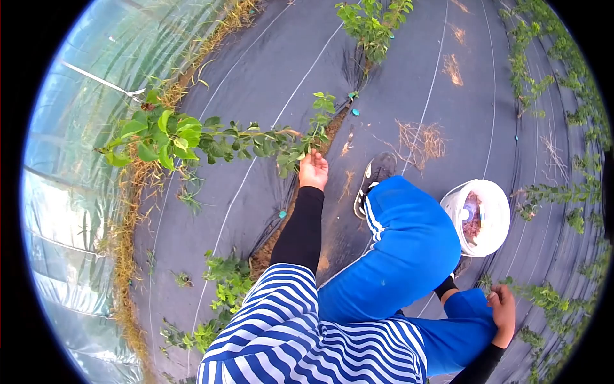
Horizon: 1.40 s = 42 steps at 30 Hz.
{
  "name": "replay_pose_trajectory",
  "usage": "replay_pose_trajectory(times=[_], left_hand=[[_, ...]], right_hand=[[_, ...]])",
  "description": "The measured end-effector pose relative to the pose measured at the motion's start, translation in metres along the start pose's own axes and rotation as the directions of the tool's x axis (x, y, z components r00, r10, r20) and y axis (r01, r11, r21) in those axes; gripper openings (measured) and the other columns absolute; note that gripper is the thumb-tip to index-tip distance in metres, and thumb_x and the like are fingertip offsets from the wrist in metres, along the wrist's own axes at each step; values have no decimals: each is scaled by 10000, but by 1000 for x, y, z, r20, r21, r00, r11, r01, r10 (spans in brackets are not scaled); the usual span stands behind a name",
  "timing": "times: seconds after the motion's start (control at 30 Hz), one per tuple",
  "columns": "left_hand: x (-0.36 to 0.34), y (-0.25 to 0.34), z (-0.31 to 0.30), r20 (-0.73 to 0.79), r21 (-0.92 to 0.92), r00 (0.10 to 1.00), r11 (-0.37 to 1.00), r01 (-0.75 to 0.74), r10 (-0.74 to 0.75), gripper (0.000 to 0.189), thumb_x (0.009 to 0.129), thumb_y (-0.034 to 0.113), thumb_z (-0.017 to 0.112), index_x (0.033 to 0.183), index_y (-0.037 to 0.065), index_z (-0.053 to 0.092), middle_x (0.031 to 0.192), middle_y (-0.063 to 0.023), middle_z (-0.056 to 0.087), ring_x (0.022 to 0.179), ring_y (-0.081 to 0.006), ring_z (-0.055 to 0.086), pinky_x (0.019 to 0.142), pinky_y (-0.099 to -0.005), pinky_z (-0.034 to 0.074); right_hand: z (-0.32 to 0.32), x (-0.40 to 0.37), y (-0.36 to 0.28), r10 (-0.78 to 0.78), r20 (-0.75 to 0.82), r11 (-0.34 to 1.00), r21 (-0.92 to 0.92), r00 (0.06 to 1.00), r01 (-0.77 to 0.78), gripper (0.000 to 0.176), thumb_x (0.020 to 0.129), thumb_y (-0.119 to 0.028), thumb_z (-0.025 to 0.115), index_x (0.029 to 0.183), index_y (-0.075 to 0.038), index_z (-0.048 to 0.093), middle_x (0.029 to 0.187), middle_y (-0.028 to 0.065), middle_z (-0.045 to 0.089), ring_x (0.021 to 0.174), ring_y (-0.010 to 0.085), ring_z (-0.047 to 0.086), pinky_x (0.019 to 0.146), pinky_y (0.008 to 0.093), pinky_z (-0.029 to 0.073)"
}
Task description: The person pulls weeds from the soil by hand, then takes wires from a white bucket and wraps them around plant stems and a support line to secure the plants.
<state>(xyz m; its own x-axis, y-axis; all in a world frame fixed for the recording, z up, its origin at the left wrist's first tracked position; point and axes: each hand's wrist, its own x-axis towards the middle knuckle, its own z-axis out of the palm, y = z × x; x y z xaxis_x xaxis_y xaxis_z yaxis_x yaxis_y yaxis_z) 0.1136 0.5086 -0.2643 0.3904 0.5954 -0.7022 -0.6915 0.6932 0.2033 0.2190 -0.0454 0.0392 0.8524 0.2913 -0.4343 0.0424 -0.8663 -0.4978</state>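
Note:
My left hand (313, 170) reaches forward, its fingers closed at the leafy shoot of a small plant (293, 146). Leaves partly cover the fingertips, so the exact spot they pinch is hidden. That plant leans left over the ground sheet and ends in larger bright green leaves (163, 137). At the lower right my right hand (502, 312) is beside my bent knee, fingers curled inward. What it holds, if anything, cannot be made out.
A white bucket (495, 221) with reddish-brown bits inside stands right of my leg. Dark ground sheet (249, 192) covers the soil. More plants (374, 29) grow ahead and along the right. Clear plastic sheeting (70, 198) rises on the left, bordered by dry grass (125, 256).

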Motion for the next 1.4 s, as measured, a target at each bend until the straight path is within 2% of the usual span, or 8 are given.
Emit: replay_pose_trajectory(times=[0.4,0.7,0.9,1.07,1.2,1.3,1.37,1.4], left_hand=[[-15,7,-38,30,489,993,865,-113,113,109,937,163,381,1009,164,464,821,17,585,671,-112,562,552,-290,455],[-29,45,-64,86,382,996,924,-22,-12,88,906,207,492,890,128,528,759,29,531,640,-110,494,515,-261,393],[-21,47,-55,116,442,991,897,2,-60,96,900,151,488,922,86,555,813,-9,598,739,-121,574,605,-262,479],[-50,50,-37,73,449,988,889,88,-135,162,902,122,451,1017,79,557,901,-14,617,768,-139,583,662,-278,495],[-82,76,-33,-39,666,989,734,134,-144,235,883,114,468,1111,75,513,956,-15,608,726,-122,578,662,-281,492],[-101,98,-31,-48,839,990,544,-34,135,281,876,113,481,1154,80,502,933,-17,609,708,-116,572,676,-267,480],[-102,112,-19,290,922,904,163,-352,314,245,871,120,496,1094,37,551,904,-55,618,743,-134,583,681,-241,470],[-98,120,-14,281,925,905,163,-345,320,245,871,120,496,1094,37,551,904,-55,618,743,-134,583,681,-241,470]], right_hand=[[1,5,-9,19,-14,1000,-8,1000,-19,190,785,-5,503,960,43,559,734,104,597,586,147,553,559,281,450],[1,9,-25,10,-20,1000,-24,1000,-11,162,784,-12,510,930,43,553,692,100,581,578,146,543,548,279,436],[8,47,-175,-389,-110,914,-173,915,367,215,768,-36,544,980,-3,549,790,117,579,640,194,533,604,297,430],[78,118,-312,-825,-40,553,-257,563,793,385,765,-115,592,1136,-51,513,1088,157,523,906,335,564,765,385,467],[183,159,-381,-761,217,439,-521,611,732,374,712,-102,628,1073,-98,530,1051,135,493,979,303,548,795,392,446],[242,159,-383,-732,249,440,-537,634,719,366,731,-106,602,1090,-102,535,1153,132,476,1048,291,522,829,405,417],[259,158,-378,-721,249,443,-552,647,706,361,741,-109,592,1098,-103,538,1183,134,478,1055,287,522,837,409,412],[262,156,-374,-672,395,416,-499,627,760,334,747,-111,585,1080,-97,559,1173,136,504,1034,281,543,826,404,429]])
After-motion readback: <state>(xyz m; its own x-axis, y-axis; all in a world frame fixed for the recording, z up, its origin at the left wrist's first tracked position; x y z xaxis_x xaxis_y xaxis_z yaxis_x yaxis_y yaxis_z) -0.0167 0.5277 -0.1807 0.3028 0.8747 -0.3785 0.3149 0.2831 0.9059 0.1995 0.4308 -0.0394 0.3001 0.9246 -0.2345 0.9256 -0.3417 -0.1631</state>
